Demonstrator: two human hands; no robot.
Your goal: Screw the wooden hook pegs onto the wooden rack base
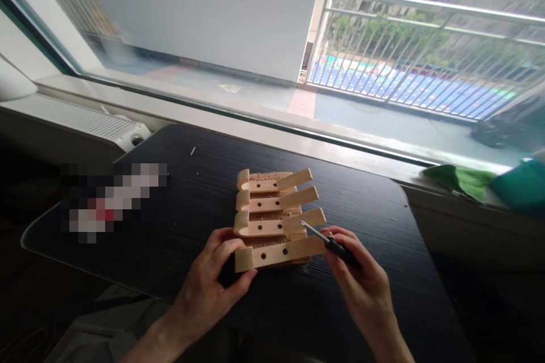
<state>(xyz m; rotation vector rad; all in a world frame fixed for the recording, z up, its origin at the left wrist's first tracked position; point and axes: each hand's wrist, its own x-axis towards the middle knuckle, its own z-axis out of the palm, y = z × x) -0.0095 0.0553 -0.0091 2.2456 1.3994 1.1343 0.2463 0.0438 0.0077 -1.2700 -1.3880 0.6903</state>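
A wooden rack (293,210) lies on the dark table, with several pale hook-shaped wooden pieces side by side over a rough brown backing. Each piece has a curved left end, two dark screws or screw holes along its middle, and a raised right end. Around the left end of the nearest wooden piece (272,254), my left hand (213,278) closes its fingers and thumb. In my right hand (361,272) is a screwdriver (340,250) with a black handle. Its metal shaft points up and left, the tip over the right part of the rack.
The black wood-grain table (191,193) stands against a window sill (353,161). A small screw (193,151) lies at its back left. A pixelated patch covers something on the left. To the left is a white radiator (93,119); a green cloth (460,181) lies on the right.
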